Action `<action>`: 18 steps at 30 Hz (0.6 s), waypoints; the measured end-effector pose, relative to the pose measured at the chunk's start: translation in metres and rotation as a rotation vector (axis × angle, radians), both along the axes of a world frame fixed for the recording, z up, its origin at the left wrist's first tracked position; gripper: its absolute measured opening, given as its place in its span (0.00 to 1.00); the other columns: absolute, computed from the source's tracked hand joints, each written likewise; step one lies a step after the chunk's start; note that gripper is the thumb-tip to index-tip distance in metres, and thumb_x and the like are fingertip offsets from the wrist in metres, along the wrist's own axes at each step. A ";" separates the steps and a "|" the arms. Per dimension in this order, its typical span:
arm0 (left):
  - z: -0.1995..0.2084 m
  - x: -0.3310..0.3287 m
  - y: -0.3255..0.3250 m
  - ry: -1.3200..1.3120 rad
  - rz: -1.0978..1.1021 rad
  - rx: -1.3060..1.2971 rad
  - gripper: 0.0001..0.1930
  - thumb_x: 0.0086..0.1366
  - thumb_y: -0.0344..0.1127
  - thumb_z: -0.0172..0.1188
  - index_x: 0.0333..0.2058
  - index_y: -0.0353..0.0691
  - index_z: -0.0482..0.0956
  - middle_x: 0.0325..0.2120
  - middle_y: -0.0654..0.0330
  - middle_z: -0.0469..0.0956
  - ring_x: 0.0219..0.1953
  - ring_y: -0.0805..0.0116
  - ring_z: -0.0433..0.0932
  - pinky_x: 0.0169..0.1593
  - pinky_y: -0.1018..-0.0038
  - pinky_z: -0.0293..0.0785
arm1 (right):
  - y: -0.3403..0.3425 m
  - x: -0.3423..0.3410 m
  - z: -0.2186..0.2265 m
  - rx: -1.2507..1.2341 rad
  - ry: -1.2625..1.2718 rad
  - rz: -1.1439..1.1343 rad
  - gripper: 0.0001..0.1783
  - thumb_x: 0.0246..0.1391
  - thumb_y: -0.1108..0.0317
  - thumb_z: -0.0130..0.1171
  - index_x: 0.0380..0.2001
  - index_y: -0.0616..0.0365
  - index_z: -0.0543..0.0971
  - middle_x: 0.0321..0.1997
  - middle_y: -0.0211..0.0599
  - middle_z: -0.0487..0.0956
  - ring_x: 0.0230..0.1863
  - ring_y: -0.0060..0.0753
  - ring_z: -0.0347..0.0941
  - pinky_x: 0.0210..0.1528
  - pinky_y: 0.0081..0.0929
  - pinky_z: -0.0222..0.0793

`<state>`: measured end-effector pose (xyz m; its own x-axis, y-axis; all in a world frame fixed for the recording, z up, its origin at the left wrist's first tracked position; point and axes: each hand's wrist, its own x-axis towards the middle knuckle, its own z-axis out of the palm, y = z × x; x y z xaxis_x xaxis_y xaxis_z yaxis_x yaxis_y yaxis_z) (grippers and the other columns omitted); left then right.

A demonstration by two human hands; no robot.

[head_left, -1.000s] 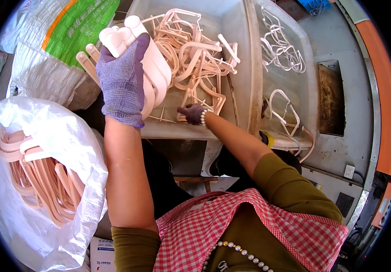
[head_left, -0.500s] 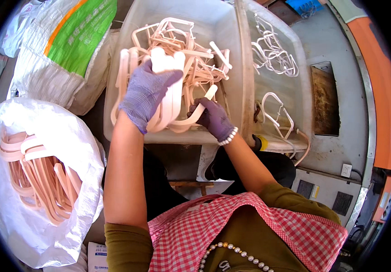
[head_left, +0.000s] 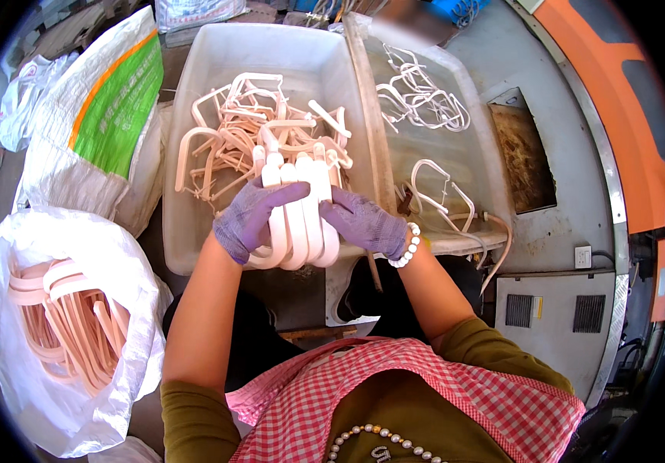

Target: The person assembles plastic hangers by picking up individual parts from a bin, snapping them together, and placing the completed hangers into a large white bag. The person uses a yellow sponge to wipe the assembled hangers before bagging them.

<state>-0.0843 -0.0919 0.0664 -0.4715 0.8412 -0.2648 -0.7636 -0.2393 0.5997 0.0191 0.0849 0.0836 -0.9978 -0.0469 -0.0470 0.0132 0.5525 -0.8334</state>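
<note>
A stack of several pale pink plastic hangers is held between my two gloved hands, over the near edge of a whitish tub. My left hand, in a purple glove, grips the stack's left side with the thumb across its front. At its right side, my right hand presses in with closed fingers, partly hidden behind the hangers. Behind the stack, loose pink hangers lie tangled in the tub. To my left, a white plastic sack contains more pink hangers, nested together.
Right of the tub, a second bin bears white plastic frames and a bent white piece. A white-and-green woven bag stands at the far left. A grey machine panel and a wall socket are on the right.
My right hand has brought its single hanger into the stack and now grips the stack's right side. The stack sits lower and nearer in view, and the view has shifted.
</note>
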 end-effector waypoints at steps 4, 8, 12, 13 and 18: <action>0.008 0.010 0.003 0.028 0.011 0.013 0.20 0.59 0.33 0.60 0.50 0.33 0.72 0.41 0.54 0.78 0.42 0.63 0.78 0.48 0.69 0.74 | 0.020 0.005 0.006 0.303 -0.006 0.194 0.14 0.60 0.62 0.48 0.41 0.63 0.72 0.37 0.50 0.76 0.38 0.45 0.76 0.40 0.32 0.72; 0.001 0.012 0.010 0.019 0.015 0.066 0.21 0.59 0.35 0.60 0.50 0.34 0.70 0.41 0.54 0.77 0.43 0.62 0.77 0.49 0.68 0.73 | 0.021 0.004 0.031 0.204 -0.172 0.117 0.17 0.59 0.58 0.52 0.39 0.64 0.75 0.32 0.45 0.79 0.33 0.36 0.77 0.37 0.27 0.73; -0.003 0.015 0.014 0.011 0.059 0.055 0.21 0.60 0.36 0.59 0.51 0.34 0.70 0.41 0.54 0.76 0.43 0.62 0.77 0.50 0.67 0.73 | 0.012 0.008 0.043 -0.388 -0.454 -0.334 0.18 0.53 0.58 0.63 0.35 0.66 0.79 0.26 0.35 0.80 0.27 0.24 0.76 0.33 0.24 0.74; -0.004 0.015 0.017 0.003 0.080 0.044 0.21 0.60 0.36 0.59 0.51 0.34 0.70 0.41 0.54 0.76 0.43 0.61 0.77 0.50 0.67 0.73 | 0.012 0.010 0.036 -0.384 -0.416 -0.345 0.19 0.51 0.59 0.64 0.35 0.67 0.79 0.26 0.35 0.80 0.27 0.23 0.76 0.33 0.24 0.74; -0.005 0.018 0.017 0.033 0.030 0.003 0.21 0.58 0.32 0.62 0.50 0.35 0.71 0.40 0.56 0.77 0.42 0.64 0.78 0.46 0.69 0.75 | 0.004 0.016 0.017 -0.269 -0.333 -0.344 0.19 0.47 0.59 0.68 0.33 0.66 0.81 0.25 0.35 0.80 0.27 0.21 0.76 0.32 0.21 0.73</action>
